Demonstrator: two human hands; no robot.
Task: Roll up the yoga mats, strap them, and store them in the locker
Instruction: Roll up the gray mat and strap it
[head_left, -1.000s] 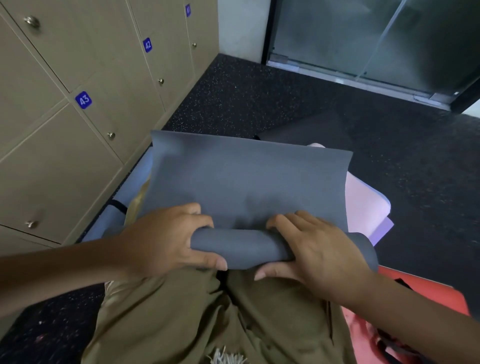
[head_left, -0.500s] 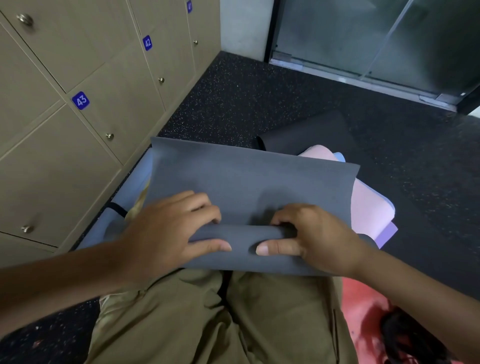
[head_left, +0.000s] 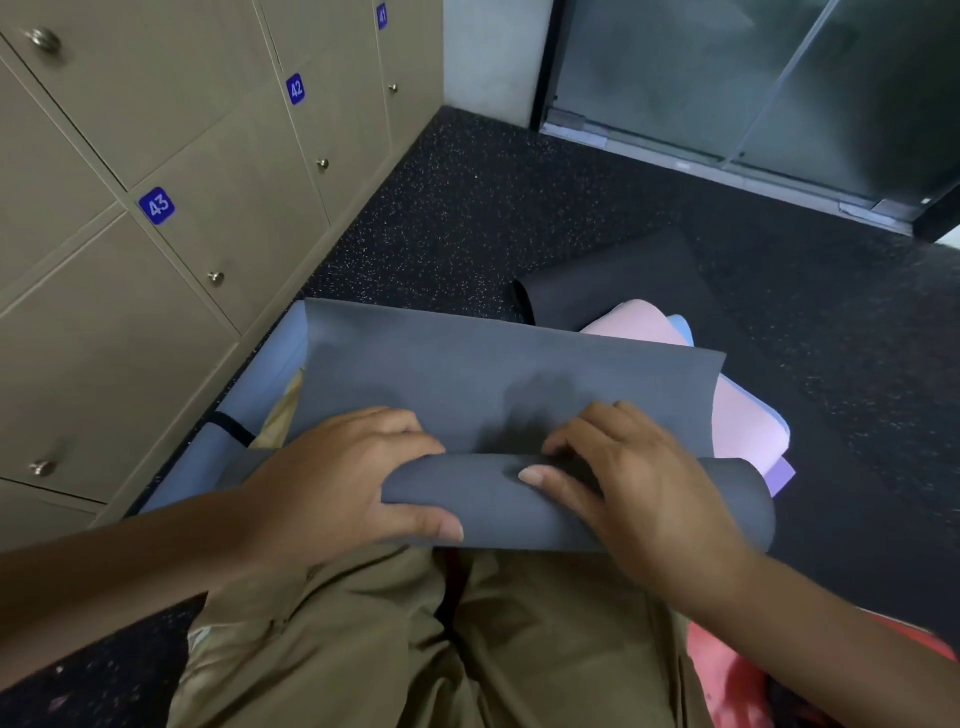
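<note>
Across the dark speckled floor (head_left: 498, 208) ran a bank of beige lockers (head_left: 156, 260) on the left, doors numbered 41, 42 and 43 on blue tags, with a glass door (head_left: 727, 78) set in a dark frame at the far end of the room. On that floor, over a person's olive-trousered lap, lay the grey yoga mat (head_left: 493, 379), its near end rolled into a tube and the rest spread flat away from the body. Under it showed a blue mat (head_left: 280, 353) with a black strap, a pink mat (head_left: 743, 426) with a purple edge, and a black mat (head_left: 613, 291) farther off. The left hand (head_left: 343, 483) was wrapped over the tube's left part, fingers curled over the top and thumb pressed along the near side. The right hand (head_left: 639, 483) gripped the right part, fingers bent over the far side, thumb across the roll. Compared with half a second earlier, the tube looked fatter, and the free flat stretch beyond the hands looked shorter.
</note>
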